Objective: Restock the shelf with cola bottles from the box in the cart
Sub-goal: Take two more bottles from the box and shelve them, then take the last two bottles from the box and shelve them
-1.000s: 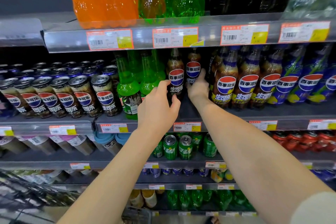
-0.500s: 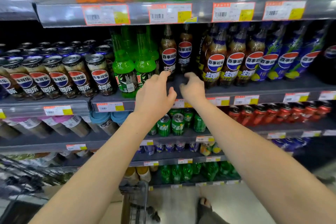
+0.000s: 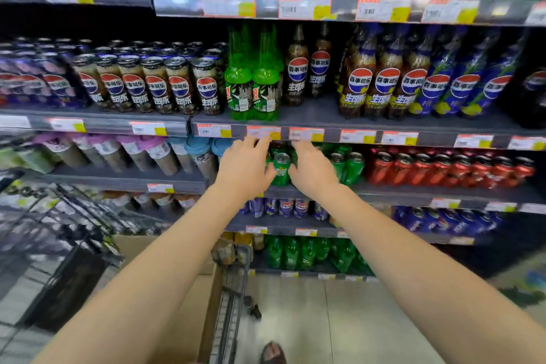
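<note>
Two brown cola bottles (image 3: 297, 74) with red-and-blue round labels stand upright, set back on the grey shelf (image 3: 319, 120), between green bottles and a row of yellow-labelled cola bottles (image 3: 381, 83). My left hand (image 3: 243, 167) and my right hand (image 3: 311, 170) hang empty below that shelf's edge, fingers spread, in front of green cans. Neither hand touches a bottle. The cardboard box (image 3: 165, 304) sits in the wire cart (image 3: 230, 304) at the bottom, mostly hidden behind my left forearm.
Cola cans (image 3: 156, 86) fill the shelf to the left, green bottles (image 3: 251, 89) stand beside the two cola bottles. Red cans (image 3: 449, 168) line the shelf below on the right. A black basket (image 3: 65, 287) stands lower left. A foot (image 3: 273, 352) shows on the tiled floor.
Both hands have let go of the two cola bottles and dropped from the shelf to below its edge. The view has tilted down and now shows the cart and box.
</note>
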### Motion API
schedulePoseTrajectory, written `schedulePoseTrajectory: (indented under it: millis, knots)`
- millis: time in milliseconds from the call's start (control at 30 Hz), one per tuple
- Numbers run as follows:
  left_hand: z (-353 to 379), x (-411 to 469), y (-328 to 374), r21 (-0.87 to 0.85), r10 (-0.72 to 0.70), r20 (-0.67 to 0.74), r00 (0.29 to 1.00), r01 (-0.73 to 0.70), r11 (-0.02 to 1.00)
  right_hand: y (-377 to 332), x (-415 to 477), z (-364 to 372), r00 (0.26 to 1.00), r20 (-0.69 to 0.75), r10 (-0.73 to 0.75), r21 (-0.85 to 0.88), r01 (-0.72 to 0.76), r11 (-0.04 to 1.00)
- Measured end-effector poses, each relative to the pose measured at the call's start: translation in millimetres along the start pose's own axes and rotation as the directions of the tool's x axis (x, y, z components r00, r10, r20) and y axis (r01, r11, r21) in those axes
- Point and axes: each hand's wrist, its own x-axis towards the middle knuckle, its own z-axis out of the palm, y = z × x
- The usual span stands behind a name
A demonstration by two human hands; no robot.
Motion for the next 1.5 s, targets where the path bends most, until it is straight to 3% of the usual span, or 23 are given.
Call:
schedulePoseTrajectory:
  millis: [433, 933, 1200, 1500]
  knots:
    - [15, -209, -63, 0.131, -0.194, 0.245, 0.950, 0.166, 0.977, -81, -143, 82, 0.967, 0.250, -0.045, 0.034, 0.038, 0.999]
    - [35, -340, -260, 0.210, -0.544, 0.403, 0.736, 0.504, 0.838, -224, -152, 219, 0.882, 0.454, -0.126, 0.065, 0.108, 0.992]
    - [88, -346, -384, 0.173, -0.493, 0.540, 0.683, 0.483, 0.859, -316, -114, 320, 0.831, 0.550, 0.087, 0.057, -0.141, 0.988]
    - [178, -322, -449, -0.013, -0.388, 0.687, 0.614, 0.544, 0.839, -341, -88, 429, 0.651, 0.693, 0.310, 0.006, -0.435, 0.901]
